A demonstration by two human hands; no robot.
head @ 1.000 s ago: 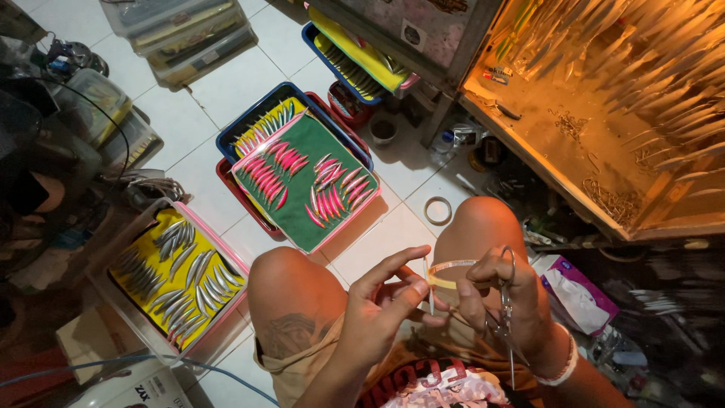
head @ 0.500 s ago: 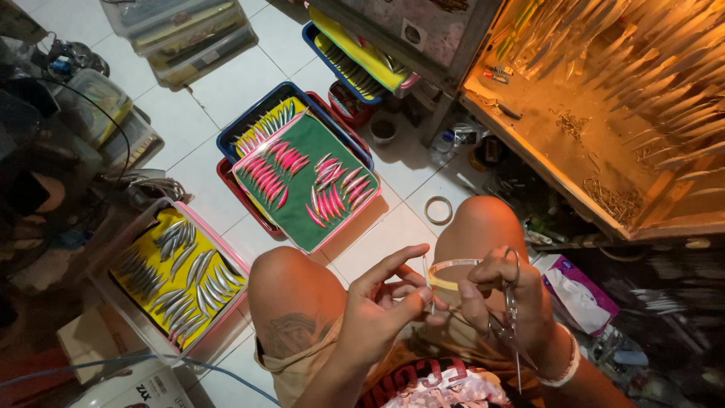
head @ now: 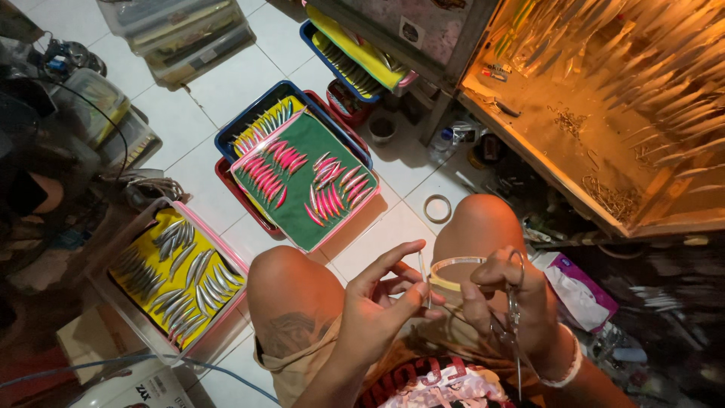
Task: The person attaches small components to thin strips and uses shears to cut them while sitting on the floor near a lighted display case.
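Over my knees, my left hand pinched the end of a pale ring-shaped tape roll, and my right hand gripped one pair of scissors beside it. Three lure trays were nearby: a green tray, a yellow tray and a blue tray. One spare ring lay on the tiles.

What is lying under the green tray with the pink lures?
Under the green tray are a blue tray with a yellow liner and silvery lures, and a red tray. Most of their contents are covered.
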